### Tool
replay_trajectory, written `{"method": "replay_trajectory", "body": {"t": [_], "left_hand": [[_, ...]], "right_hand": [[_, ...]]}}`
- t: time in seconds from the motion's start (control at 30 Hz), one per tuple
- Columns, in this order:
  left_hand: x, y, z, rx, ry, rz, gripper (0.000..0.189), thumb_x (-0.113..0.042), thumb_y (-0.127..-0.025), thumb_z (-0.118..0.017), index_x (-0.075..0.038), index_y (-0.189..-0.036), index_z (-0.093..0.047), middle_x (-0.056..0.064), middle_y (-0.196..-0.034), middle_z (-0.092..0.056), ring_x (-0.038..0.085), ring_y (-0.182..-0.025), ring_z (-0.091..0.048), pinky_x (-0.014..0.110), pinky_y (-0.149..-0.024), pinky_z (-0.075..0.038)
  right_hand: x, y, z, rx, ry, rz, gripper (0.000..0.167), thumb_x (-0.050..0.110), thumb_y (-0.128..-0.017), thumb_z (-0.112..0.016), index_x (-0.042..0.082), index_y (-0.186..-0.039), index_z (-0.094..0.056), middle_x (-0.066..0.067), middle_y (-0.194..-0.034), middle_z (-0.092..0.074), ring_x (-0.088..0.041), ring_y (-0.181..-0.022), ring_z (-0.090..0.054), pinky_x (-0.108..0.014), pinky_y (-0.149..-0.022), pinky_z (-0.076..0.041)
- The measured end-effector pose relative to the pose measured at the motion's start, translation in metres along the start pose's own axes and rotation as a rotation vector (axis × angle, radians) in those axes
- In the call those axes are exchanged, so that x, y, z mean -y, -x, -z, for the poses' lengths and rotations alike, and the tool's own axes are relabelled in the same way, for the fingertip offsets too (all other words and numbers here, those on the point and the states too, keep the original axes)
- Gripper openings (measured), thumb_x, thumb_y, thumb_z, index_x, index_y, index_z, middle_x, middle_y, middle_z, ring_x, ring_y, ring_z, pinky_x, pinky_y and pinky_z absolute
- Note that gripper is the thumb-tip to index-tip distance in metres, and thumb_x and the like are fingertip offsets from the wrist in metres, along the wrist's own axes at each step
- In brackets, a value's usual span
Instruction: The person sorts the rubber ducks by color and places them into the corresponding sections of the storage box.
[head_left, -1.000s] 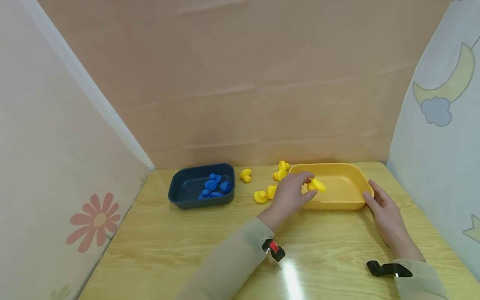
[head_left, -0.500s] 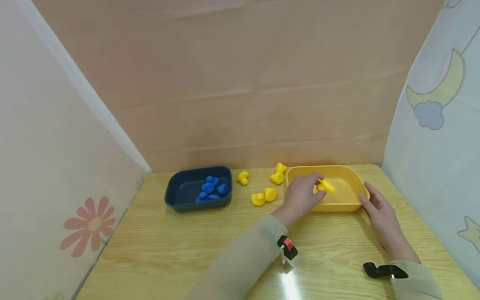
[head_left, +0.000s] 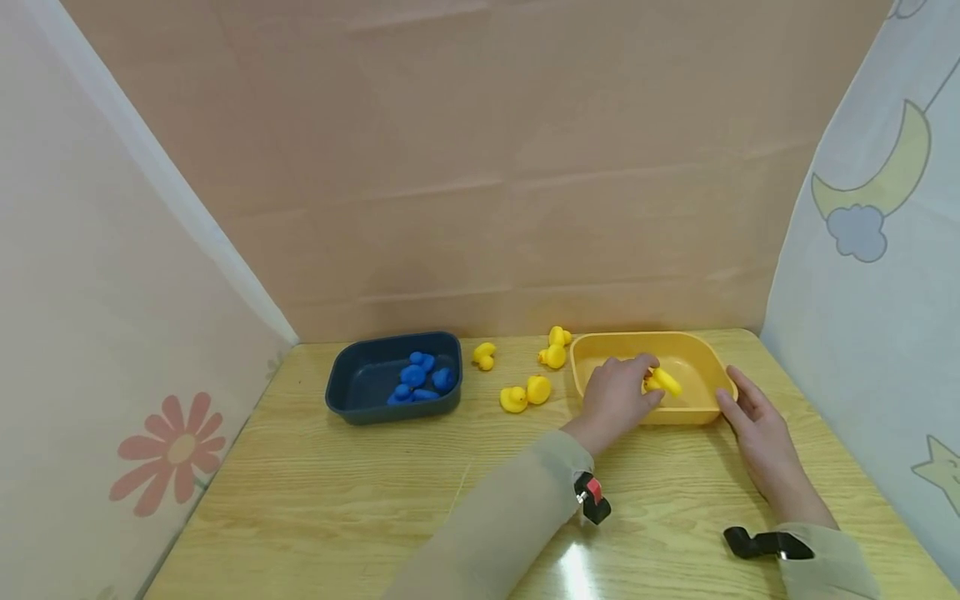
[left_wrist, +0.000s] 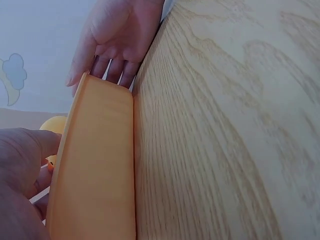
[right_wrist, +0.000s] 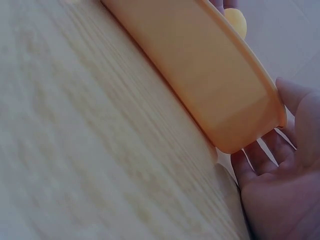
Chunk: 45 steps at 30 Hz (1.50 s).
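My left hand (head_left: 618, 396) pinches a yellow rubber duck (head_left: 666, 383) between thumb and fingertips, over the inside of the yellow plastic tray (head_left: 579, 375). The left wrist view shows that duck (left_wrist: 53, 125) partly behind the tray's rim, and the fingers (left_wrist: 42, 180) are partly hidden by the wall. At the tray's right end, my right hand (head_left: 765, 429) holds the edge. In the right wrist view its thumb lies at the rim and its fingers (right_wrist: 260, 159) are against the outside of the end wall (right_wrist: 250, 127).
A dark blue tray (head_left: 352, 414) on the left contains several blue rubber ducks (head_left: 412, 377). Between the trays, a yellow duck (head_left: 484, 356), a front pair of ducks (head_left: 515, 399) and a back pair (head_left: 555, 356) lie on the wooden table (head_left: 360, 483). Cloth walls surround it.
My left hand has moved right and slightly lower with the yellow duck, farther into the yellow tray. The right hand keeps its place at the tray's end. The head view has shifted slightly.
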<state>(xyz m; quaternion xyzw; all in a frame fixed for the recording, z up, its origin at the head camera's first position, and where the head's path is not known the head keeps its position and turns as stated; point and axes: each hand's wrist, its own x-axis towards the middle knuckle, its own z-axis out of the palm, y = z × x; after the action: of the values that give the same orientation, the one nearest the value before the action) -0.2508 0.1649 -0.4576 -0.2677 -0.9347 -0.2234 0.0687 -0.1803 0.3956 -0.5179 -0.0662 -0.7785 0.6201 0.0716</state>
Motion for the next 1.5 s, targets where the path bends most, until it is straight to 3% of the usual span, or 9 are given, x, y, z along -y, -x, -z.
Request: {"method": "replay_trajectory", "body": {"t": [0.2,0.43,0.77,0.9,1.17,1.37,1.5], "left_hand": [[-0.002,-0.002,-0.003,0.003,-0.007,0.017,0.045,-0.047,-0.101,-0.082,-0.034,-0.142,-0.069,-0.024,-0.112,-0.074,0.004,-0.099,-0.060,0.019,-0.087,-0.045],[0.000,-0.001,-0.003,-0.003,-0.019,-0.013,0.046,-0.047,-0.103,-0.079,-0.033,-0.146,-0.067,-0.023,-0.129,-0.074,0.006,-0.116,-0.064,0.022,-0.098,-0.048],[0.003,0.003,0.001,-0.062,0.015,-0.011,0.046,-0.046,-0.106,-0.076,-0.034,-0.149,-0.067,-0.019,-0.145,-0.068,0.009,-0.129,-0.060,0.024,-0.109,-0.047],[0.010,0.007,0.009,-0.109,0.064,-0.007,0.046,-0.043,-0.107,-0.075,-0.031,-0.150,-0.067,-0.017,-0.147,-0.067,0.011,-0.133,-0.059,0.025,-0.112,-0.046],[0.029,0.018,0.027,-0.186,0.167,0.019,0.049,-0.038,-0.107,-0.077,-0.027,-0.154,-0.064,-0.012,-0.150,-0.066,0.015,-0.142,-0.056,0.030,-0.117,-0.047],[0.046,0.029,0.035,-0.212,0.239,0.045,0.051,-0.034,-0.107,-0.076,-0.023,-0.155,-0.063,-0.008,-0.154,-0.063,0.019,-0.143,-0.056,0.034,-0.117,-0.048],[0.060,0.036,0.039,-0.250,0.269,0.049,0.050,-0.031,-0.108,-0.076,-0.019,-0.155,-0.062,-0.004,-0.156,-0.062,0.023,-0.144,-0.056,0.038,-0.118,-0.048]], "right_hand": [[-0.001,0.000,0.002,0.004,0.013,0.006,0.075,0.043,-0.117,-0.051,0.027,-0.179,-0.012,-0.003,-0.184,0.004,-0.017,-0.167,0.005,-0.011,-0.122,-0.018],[-0.001,-0.001,0.004,0.005,0.012,0.015,0.075,0.042,-0.117,-0.052,0.026,-0.179,-0.012,-0.003,-0.184,0.002,-0.015,-0.168,0.001,-0.010,-0.121,-0.023],[0.000,-0.001,0.004,0.011,-0.102,0.031,0.075,0.033,-0.117,-0.056,0.023,-0.179,-0.015,-0.001,-0.184,0.000,-0.011,-0.167,0.000,-0.009,-0.120,-0.022],[0.000,0.000,0.005,0.013,-0.132,0.028,0.074,0.031,-0.117,-0.056,0.022,-0.179,-0.015,0.001,-0.184,0.000,-0.009,-0.167,0.001,-0.009,-0.120,-0.021],[0.001,-0.001,0.007,0.006,-0.080,0.035,0.074,0.033,-0.118,-0.055,0.021,-0.179,-0.015,0.000,-0.184,-0.001,-0.009,-0.167,-0.002,-0.008,-0.119,-0.024],[0.000,0.000,0.007,0.013,-0.148,0.026,0.074,0.030,-0.117,-0.056,0.022,-0.179,-0.015,0.003,-0.184,0.000,-0.007,-0.166,0.000,-0.009,-0.120,-0.022],[0.000,-0.001,0.006,0.014,-0.129,0.029,0.074,0.031,-0.118,-0.055,0.022,-0.179,-0.015,0.003,-0.184,0.000,-0.007,-0.166,-0.001,-0.008,-0.119,-0.023]]}}
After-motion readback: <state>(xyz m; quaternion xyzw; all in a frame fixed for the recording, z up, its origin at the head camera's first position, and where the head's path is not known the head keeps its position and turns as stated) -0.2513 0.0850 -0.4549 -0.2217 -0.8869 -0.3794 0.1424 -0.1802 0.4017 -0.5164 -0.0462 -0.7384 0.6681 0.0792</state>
